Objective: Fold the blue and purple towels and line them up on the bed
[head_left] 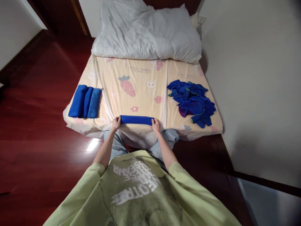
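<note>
A narrow folded or rolled blue cloth (136,120) lies lengthwise across the front edge of the bed. Its left end is pinched by my left hand (116,123), and its right end by my right hand (155,124). Three blue cloth rolls (85,101) sit side by side at the bed's left. On the right side is a loose, crumpled heap of blue cloths (192,100) with green edging, and a purple cloth (184,112) shows from under it.
The bed's yellow patterned sheet (141,91) spreads between rolls and heap. A grey-white quilt (150,34) is bunched at the far end. A white wall (256,78) stands right of the bed; dark red floor (39,125) lies to the left.
</note>
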Available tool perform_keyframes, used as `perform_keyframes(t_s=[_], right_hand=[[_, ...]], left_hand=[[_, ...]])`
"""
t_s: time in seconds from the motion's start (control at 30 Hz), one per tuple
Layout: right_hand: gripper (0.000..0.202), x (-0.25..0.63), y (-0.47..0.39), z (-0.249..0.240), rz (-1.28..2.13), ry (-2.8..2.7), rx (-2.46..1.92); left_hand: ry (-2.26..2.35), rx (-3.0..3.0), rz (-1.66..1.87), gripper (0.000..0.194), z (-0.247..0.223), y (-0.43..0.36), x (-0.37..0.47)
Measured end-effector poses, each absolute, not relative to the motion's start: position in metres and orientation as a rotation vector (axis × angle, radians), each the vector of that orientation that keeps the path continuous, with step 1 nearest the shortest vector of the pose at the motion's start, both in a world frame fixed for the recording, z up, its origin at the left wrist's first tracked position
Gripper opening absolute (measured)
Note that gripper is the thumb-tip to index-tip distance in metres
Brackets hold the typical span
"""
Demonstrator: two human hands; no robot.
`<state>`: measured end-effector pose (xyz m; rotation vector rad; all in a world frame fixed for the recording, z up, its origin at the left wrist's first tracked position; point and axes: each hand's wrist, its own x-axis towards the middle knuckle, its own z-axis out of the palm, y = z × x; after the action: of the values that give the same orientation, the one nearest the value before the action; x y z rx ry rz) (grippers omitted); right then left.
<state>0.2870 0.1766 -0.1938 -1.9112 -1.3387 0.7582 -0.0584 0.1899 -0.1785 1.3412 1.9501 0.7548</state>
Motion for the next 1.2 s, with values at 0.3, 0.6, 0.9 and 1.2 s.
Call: perform_keyframes(t_s=[0.3,0.6,0.9,1.2], right_hand=[[0.032,0.291,0.179,-0.203,0.625,-1.349,-1.955],[0.030,0.292,0.176,-0.207,0.692,-1.216,-1.861],[0.015,0.284,0.161,-0.195,0.424,-1.426,-1.782],[0.038,0.292,0.150,-0.197,0.449,-1.706,-1.661]], left_hand=[[2.047,1.172,0.753,0.029,-0.171,0.192,-0.050],[2.012,1.145,0.910,0.017,-0.170,0.189,-0.049],[2.026,1.529,1.073,0.011,-0.188,0.184,-0.049],[1.843,1.974,0.807,0.039,-0.187,0.166,-0.055]])
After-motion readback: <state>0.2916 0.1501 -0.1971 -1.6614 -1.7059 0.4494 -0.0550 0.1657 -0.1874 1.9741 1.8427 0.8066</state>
